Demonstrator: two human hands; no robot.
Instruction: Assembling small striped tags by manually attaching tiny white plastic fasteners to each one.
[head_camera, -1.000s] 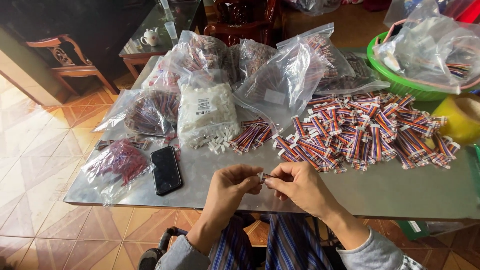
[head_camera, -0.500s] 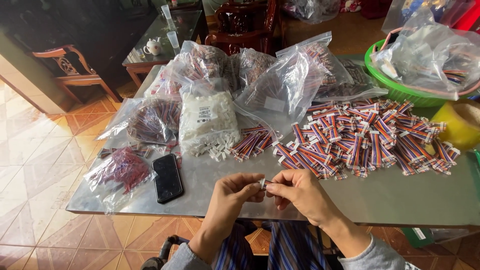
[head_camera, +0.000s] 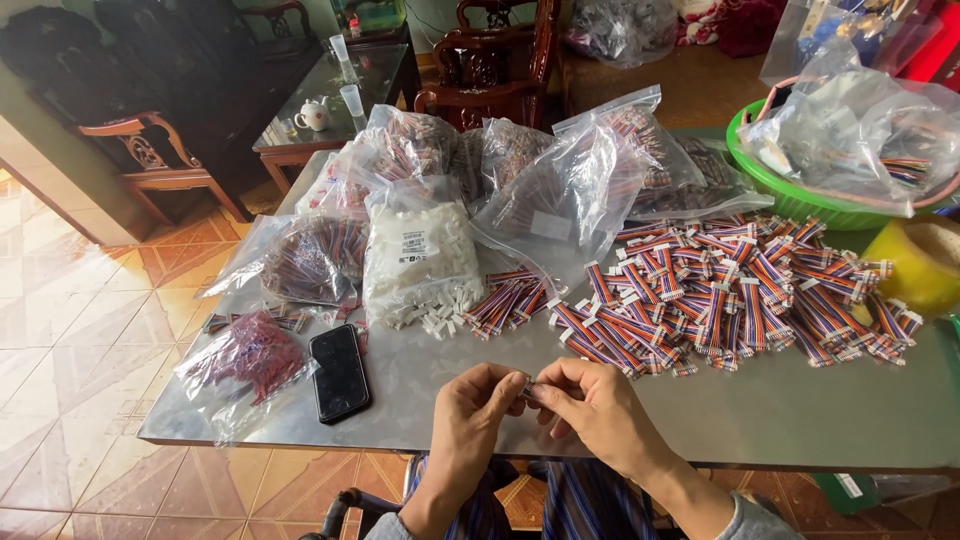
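Orange-tan tiled floor (head_camera: 90, 330); dark carved wooden chairs (head_camera: 160, 160); glass-topped side table (head_camera: 330, 100); daylight.

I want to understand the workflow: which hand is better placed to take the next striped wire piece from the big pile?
Probably the right hand: the pile of striped wire pieces lies on its side of the table, while the left hand sits nearer the phone.

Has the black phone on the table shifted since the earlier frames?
No. The black phone lies at the same spot beside the bag of red pieces, same angle to the table edge; only the head camera moved.
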